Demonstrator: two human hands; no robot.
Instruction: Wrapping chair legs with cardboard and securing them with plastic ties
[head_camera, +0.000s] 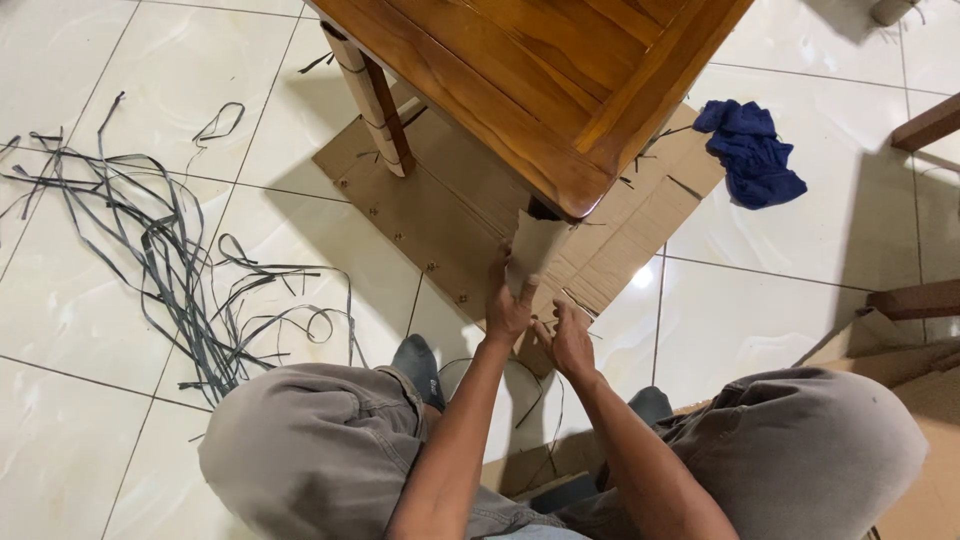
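A brown wooden table (560, 80) stands on flattened cardboard (440, 210). Its near leg (535, 250) is wrapped in brown paper or cardboard. My left hand (508, 305) grips the lower part of that wrapped leg, fingers closed around the wrapping. Just to its right, my right hand (572, 340) is low beside the foot of the leg, fingers curled and pinching something thin, perhaps a strap; I cannot tell what it is. The far leg (375, 105) is wrapped too. My knees in grey trousers frame both arms.
A tangle of grey plastic straps (170, 260) lies on the white tiled floor at the left. A blue cloth (750, 150) sits on the floor at the right. More cardboard (920, 420) and wooden pieces (925, 125) are at the right edge.
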